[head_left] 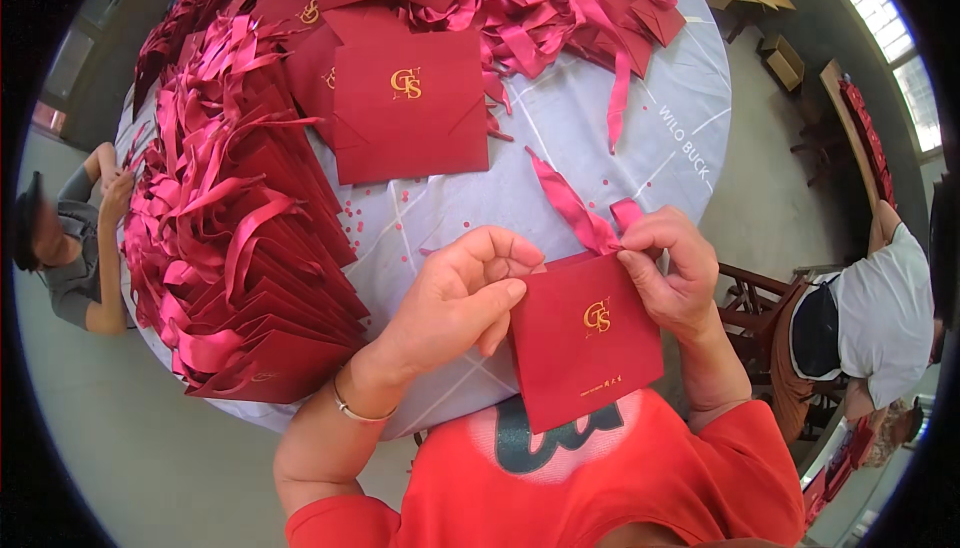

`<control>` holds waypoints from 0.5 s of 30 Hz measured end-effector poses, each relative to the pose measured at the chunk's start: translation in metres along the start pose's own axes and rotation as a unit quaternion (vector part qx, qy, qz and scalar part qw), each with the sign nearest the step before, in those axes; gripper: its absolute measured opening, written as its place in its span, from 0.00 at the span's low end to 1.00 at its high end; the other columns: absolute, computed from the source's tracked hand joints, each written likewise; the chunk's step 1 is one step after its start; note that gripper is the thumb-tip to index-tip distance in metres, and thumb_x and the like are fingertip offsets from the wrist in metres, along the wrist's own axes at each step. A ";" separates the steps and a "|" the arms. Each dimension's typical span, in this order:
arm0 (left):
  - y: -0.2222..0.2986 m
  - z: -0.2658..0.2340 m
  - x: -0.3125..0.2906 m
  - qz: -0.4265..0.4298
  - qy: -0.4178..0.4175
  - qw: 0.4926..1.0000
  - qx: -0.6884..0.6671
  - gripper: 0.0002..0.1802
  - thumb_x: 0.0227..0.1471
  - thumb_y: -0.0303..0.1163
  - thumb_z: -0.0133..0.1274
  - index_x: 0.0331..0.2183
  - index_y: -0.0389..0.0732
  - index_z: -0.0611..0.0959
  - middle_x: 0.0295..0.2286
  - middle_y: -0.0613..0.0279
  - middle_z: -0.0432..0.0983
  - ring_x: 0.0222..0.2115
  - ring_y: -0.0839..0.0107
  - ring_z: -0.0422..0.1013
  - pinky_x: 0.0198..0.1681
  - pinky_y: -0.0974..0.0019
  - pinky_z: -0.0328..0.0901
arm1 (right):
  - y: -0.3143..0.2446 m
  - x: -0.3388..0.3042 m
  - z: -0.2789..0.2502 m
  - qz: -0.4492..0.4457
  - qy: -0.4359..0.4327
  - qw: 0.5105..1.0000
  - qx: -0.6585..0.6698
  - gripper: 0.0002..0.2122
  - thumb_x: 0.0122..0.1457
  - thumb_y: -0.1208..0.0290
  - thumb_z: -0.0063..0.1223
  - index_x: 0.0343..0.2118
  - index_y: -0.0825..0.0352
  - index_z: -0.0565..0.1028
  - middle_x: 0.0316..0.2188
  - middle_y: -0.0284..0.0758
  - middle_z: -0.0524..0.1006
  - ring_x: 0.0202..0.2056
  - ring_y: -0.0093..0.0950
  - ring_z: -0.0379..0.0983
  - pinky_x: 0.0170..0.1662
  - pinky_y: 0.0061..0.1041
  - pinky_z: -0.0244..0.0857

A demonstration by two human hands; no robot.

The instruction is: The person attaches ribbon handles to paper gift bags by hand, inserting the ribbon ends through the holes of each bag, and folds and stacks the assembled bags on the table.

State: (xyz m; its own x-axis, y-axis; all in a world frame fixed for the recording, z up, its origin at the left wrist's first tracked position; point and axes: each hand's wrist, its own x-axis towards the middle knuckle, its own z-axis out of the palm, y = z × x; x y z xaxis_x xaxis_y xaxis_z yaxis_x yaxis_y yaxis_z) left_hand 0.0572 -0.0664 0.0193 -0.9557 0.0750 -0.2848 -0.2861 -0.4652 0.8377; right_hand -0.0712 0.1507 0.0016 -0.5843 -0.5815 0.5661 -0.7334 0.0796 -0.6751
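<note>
A small red paper gift bag (pixel 580 338) with a gold emblem hangs upright in front of my chest. At its top right corner, the thumb and index finger of my right hand (pixel 680 273) pinch a pink ribbon (pixel 575 206) against the bag's edge. The ribbon's loose end stretches up and left over the cloth. My left hand (pixel 455 298) is closed at the bag's top left corner, its thumb and index finger at the edge and the other fingers curled. Its exact grip is partly hidden.
A dense row of red bags with pink ribbons (pixel 240 218) fills the table's left side. Flat red bags (pixel 410 138) lie ahead, ribboned ones (pixel 560 8) beyond. Red bits dot the pale tablecloth (pixel 420 223). People sit left (pixel 85 248) and right (pixel 880 298).
</note>
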 end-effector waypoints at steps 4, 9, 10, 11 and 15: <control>0.000 0.000 -0.001 -0.003 -0.019 1.000 0.004 0.10 0.58 0.22 0.46 0.44 0.33 0.70 0.38 0.55 0.76 0.11 0.85 0.57 0.13 0.81 0.52 | -0.003 -0.002 -0.002 -0.009 0.014 1.000 0.000 0.09 0.45 0.83 0.63 0.28 0.68 0.74 0.24 0.36 0.76 0.22 0.28 0.68 0.26 0.24 0.60; 0.002 -0.001 -0.003 -0.019 -0.062 0.998 -0.020 0.11 0.58 0.20 0.43 0.45 0.35 0.70 0.38 0.59 0.75 0.13 0.85 0.59 0.14 0.81 0.53 | -0.006 -0.005 -0.003 -0.021 0.010 1.000 0.003 0.09 0.45 0.82 0.64 0.28 0.68 0.74 0.24 0.36 0.76 0.23 0.30 0.69 0.26 0.26 0.61; 0.001 -0.001 -0.003 -0.017 -0.072 0.997 -0.031 0.11 0.58 0.21 0.43 0.44 0.35 0.70 0.39 0.59 0.75 0.12 0.86 0.58 0.13 0.81 0.52 | -0.006 -0.004 -0.003 -0.021 0.012 1.000 0.003 0.09 0.45 0.82 0.64 0.28 0.68 0.74 0.24 0.36 0.76 0.23 0.30 0.69 0.26 0.26 0.61; 0.001 -0.001 -0.003 -0.017 -0.072 0.997 -0.030 0.11 0.58 0.21 0.43 0.44 0.35 0.70 0.39 0.59 0.75 0.12 0.86 0.58 0.13 0.81 0.52 | -0.005 -0.003 -0.002 -0.029 0.007 1.000 -0.002 0.09 0.45 0.82 0.64 0.28 0.67 0.74 0.24 0.36 0.76 0.23 0.31 0.70 0.27 0.26 0.61; -0.002 0.001 -0.002 -0.028 -0.080 0.995 -0.060 0.08 0.58 0.21 0.45 0.41 0.36 0.70 0.39 0.58 0.76 0.11 0.88 0.55 0.12 0.82 0.49 | -0.006 -0.002 -0.001 -0.035 -0.005 0.999 -0.015 0.10 0.43 0.82 0.65 0.28 0.67 0.74 0.24 0.36 0.76 0.24 0.33 0.71 0.28 0.28 0.62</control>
State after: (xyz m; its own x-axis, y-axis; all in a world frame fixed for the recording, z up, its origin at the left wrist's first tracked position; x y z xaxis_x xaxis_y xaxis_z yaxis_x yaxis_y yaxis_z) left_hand 0.0597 -0.0651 0.0185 -0.9402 0.2385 -0.2433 -0.3377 -0.5578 0.7581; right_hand -0.0659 0.1523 0.0050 -0.5284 -0.5942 0.6064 -0.7819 0.0624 -0.6202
